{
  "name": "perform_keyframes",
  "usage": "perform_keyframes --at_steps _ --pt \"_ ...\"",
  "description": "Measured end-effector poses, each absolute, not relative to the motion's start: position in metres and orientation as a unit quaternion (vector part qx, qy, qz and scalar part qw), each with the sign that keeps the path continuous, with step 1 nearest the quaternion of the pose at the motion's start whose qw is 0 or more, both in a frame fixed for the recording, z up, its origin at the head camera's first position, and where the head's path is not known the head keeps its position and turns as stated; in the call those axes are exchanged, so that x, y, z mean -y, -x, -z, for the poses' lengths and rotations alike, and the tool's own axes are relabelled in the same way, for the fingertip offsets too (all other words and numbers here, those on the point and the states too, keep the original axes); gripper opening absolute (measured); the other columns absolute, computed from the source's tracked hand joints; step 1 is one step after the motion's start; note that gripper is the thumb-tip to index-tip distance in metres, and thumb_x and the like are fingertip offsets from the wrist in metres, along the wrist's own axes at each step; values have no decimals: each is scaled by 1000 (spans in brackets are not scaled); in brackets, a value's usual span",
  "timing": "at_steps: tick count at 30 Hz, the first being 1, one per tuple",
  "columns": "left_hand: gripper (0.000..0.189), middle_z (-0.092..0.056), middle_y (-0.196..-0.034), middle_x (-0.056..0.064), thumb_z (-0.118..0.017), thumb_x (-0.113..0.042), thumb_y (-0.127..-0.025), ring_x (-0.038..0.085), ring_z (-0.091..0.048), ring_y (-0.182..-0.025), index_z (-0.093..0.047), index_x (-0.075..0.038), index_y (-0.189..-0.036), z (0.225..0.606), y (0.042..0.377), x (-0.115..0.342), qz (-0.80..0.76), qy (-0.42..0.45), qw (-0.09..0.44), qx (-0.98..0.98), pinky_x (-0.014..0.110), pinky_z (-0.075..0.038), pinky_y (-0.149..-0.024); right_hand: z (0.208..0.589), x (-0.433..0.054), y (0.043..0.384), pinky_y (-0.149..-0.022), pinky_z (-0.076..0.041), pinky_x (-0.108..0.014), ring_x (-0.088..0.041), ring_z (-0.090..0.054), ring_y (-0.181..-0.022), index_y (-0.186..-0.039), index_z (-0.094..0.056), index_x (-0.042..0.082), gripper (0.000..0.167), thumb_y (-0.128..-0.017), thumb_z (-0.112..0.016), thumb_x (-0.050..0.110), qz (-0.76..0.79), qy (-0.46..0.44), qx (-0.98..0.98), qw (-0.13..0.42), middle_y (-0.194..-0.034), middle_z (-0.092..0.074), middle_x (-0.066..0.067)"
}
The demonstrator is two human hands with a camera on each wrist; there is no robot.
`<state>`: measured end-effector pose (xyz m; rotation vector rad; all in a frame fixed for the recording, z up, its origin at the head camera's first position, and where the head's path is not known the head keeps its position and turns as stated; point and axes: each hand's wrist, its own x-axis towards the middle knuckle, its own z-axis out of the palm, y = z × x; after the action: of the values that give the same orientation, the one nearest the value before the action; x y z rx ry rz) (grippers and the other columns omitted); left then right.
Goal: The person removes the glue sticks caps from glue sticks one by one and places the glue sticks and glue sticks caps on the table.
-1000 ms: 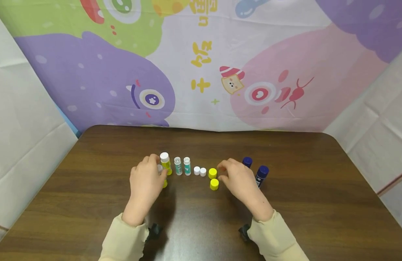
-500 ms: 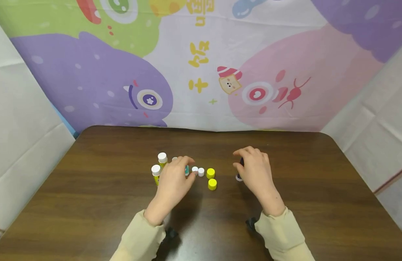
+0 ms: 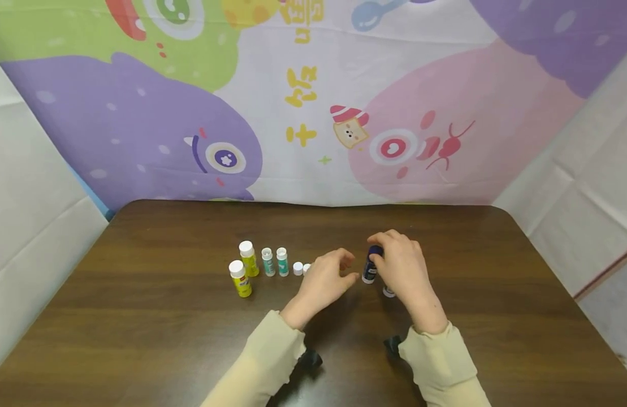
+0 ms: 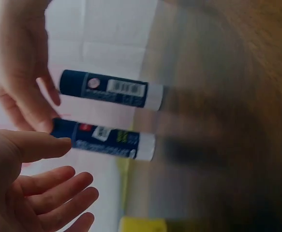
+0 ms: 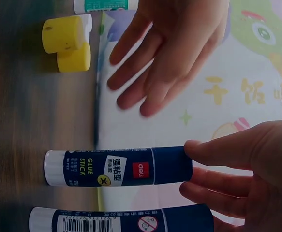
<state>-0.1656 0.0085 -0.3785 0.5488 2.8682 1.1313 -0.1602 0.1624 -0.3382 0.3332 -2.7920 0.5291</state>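
Two navy glue sticks with white bases stand upright on the table. My right hand (image 3: 403, 270) pinches the navy cap of the left glue stick (image 3: 369, 272) between thumb and fingers. The other glue stick (image 5: 126, 221) is mostly hidden behind that hand in the head view. My left hand (image 3: 325, 277) is held just left of the pinched stick, fingers loosely spread and nothing in them. In the left wrist view its thumb (image 4: 44, 146) overlaps the cap end of this stick. Two yellow caps (image 5: 63, 35) sit beyond the left hand, which hides them in the head view.
Two yellow bottles with white caps (image 3: 240, 278) stand at the left. Beside them are two uncapped teal-and-white tubes (image 3: 282, 262) and two small white caps (image 3: 298, 268). A cartoon-printed cloth (image 3: 313, 169) hangs behind the brown table (image 3: 165, 339).
My left hand has moved right, from the yellow bottles past the teal tubes to the navy glue sticks. My right hand has left the yellow caps and taken hold of a glue stick's cap.
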Motion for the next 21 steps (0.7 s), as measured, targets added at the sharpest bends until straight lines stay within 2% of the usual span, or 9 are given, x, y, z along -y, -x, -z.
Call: perform_keyframes --at_steps 12,21 --pt "31 -65 -98 4 -67 -24 -81 16 -63 -86 -61 -9 -108 394 175 -34 -370 -164 5 -914 27 -50 -69 340 -159 161 -73 -51 -41 -29 -61 -82 -102 -65 1 24 -78 -68 4 -215 -112 965 100 -97 -62 -15" --pt "30 -64 -97 4 -66 -31 -82 16 -63 -84 -62 -10 -104 391 174 -30 -374 -169 9 -912 26 -50 -67 336 -158 158 -72 -50 -39 -24 -60 -80 -100 -66 2 22 -78 -68 5 -239 -120 959 95 -95 -62 -12"
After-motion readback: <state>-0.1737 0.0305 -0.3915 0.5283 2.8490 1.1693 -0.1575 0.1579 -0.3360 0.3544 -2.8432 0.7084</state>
